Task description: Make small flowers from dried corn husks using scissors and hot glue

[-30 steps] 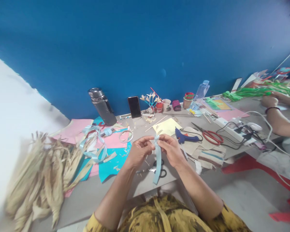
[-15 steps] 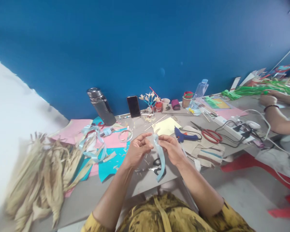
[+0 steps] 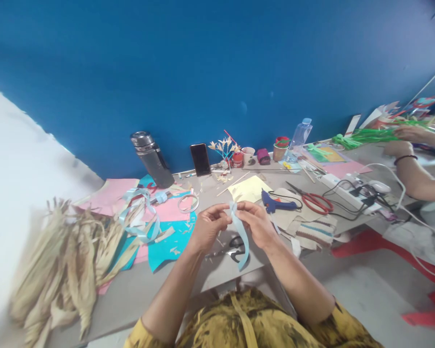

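Note:
A light blue ribbon [image 3: 243, 241] hangs in a curve from between my two hands, over the table's front part. My right hand [image 3: 255, 221] pinches its upper end between thumb and fingers. From the other side, my left hand [image 3: 212, 223] has its thumb and fingertips closed at the ribbon's top edge. Black-handled scissors [image 3: 236, 243] lie on the table behind the hanging ribbon. Just beyond my hands is a yellow paper sheet [image 3: 252, 188]. A blue glue gun [image 3: 281, 203] rests to the right of them.
Dried corn husks [image 3: 78, 270], coloured paper [image 3: 170, 241] and a looped ribbon [image 3: 150, 237] lie left. A thermos [image 3: 152, 162] and phone [image 3: 200, 159] stand at the back. Red-handled scissors [image 3: 317, 203] and a power strip [image 3: 348, 193] lie right, near another person's hands [image 3: 402, 147].
My left hand has moved right and closed in on the ribbon's top. The ribbon's lower end has swung slightly right. The other person's hands have moved apart.

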A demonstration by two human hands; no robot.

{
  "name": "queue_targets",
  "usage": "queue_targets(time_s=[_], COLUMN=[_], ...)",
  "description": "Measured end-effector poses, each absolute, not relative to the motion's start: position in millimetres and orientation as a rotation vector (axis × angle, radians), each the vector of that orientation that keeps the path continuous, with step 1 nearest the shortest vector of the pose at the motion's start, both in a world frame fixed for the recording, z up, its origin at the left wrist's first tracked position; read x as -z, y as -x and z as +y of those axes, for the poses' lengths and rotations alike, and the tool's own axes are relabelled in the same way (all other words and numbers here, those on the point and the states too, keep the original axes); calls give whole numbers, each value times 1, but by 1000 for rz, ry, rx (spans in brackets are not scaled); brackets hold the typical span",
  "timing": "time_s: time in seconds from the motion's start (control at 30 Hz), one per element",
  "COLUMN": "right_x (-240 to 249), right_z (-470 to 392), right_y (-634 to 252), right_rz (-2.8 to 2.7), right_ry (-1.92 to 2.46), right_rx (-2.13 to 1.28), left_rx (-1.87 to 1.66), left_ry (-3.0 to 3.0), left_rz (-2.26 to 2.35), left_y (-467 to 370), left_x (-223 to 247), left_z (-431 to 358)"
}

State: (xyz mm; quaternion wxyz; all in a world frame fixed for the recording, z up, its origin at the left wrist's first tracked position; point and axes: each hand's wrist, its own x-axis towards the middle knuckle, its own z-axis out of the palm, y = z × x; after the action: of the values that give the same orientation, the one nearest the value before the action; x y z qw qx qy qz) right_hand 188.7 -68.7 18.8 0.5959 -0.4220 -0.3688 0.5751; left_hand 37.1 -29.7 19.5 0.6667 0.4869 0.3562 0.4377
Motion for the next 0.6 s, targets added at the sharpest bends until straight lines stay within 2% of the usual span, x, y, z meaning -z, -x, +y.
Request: queue_targets(time_s=[0.47,0.6], right_x=[-20,-23], right_z=[-66,-68], right_y=[-186,-186], right_rz=[-910,-1021], right_ry=[1004,1083], right_rx=[-1257,-1127], left_rx=[-1290,-1360], left_ry=[-1447,-1647], left_rz=[1035,1015], left_y=[-41,-43], left_x=[-22,-19], left_z=[-44,-47])
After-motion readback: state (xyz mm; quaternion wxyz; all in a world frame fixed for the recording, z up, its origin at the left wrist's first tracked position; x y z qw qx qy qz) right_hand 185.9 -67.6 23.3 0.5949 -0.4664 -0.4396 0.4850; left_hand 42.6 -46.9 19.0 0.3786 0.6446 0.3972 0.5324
